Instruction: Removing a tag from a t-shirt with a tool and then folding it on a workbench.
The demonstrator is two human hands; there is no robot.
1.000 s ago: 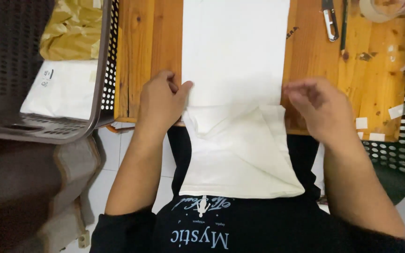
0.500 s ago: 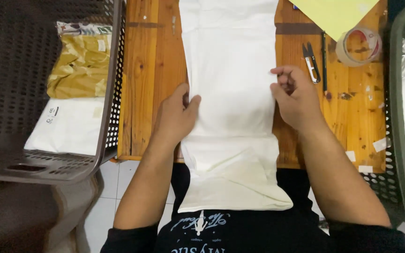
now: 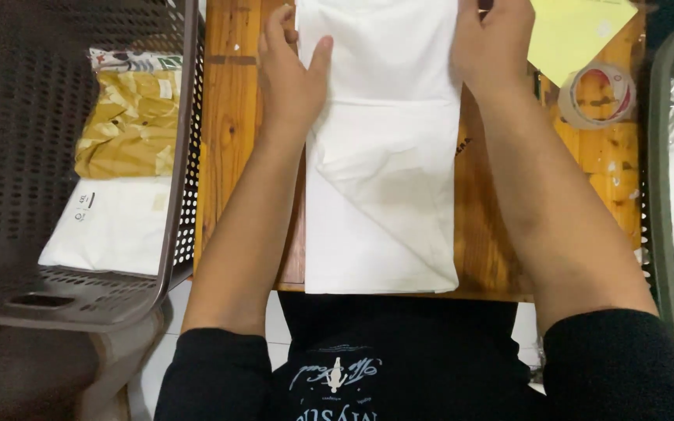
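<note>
Left hand (image 3: 290, 74) lies flat on the cloth's (image 3: 384, 195) left edge, fingers released. Right hand (image 3: 493, 47) presses its right edge; grip unclear. Cloth lies on counter (image 3: 232, 156).

Cloth (image 3: 384, 171) on table (image 3: 232, 117), basket (image 3: 64, 156) left, tape roll (image 3: 598, 95) right.

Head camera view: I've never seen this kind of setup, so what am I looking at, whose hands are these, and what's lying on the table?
There is no machine here. The single picture comes from a camera on a person's head, looking down at their own arms in black sleeves. The left hand and right hand press flat on the two side edges of a folded white cloth lying on a wooden table. Neither hand lifts it. Right of the cloth lie a yellow sheet and a tape roll. To the left stands a dark perforated basket holding a white packet and a yellow-brown packet.
</note>
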